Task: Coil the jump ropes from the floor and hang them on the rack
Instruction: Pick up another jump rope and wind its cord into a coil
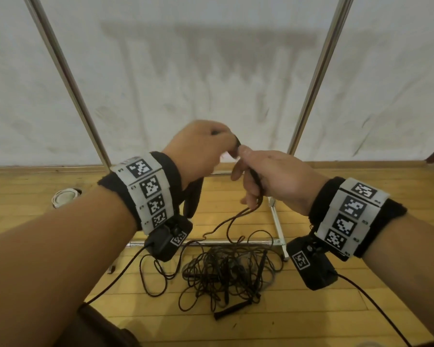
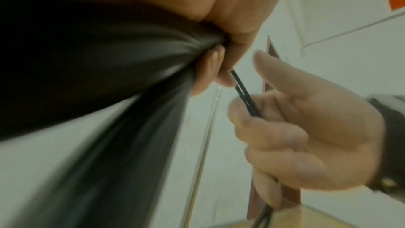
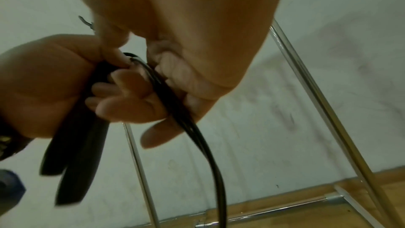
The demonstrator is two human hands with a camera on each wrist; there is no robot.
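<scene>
Up between the hands, a black rope runs doubled: its two handles hang side by side below the left hand, which grips them in a closed fist, and the two cords pass from that fist into the right hand. The right hand's thumb and curled fingers close loosely round the cords, the forefinger held straighter. Below the right hand the cords drop to the floor and join a tangled pile of dark ropes, with one loose handle lying at the pile's near edge. The pile lies against the rack's low bar. The rack's two posts rise on either side of the hands, before a stained white wall. A small round white thing sits on the floor to the left.
</scene>
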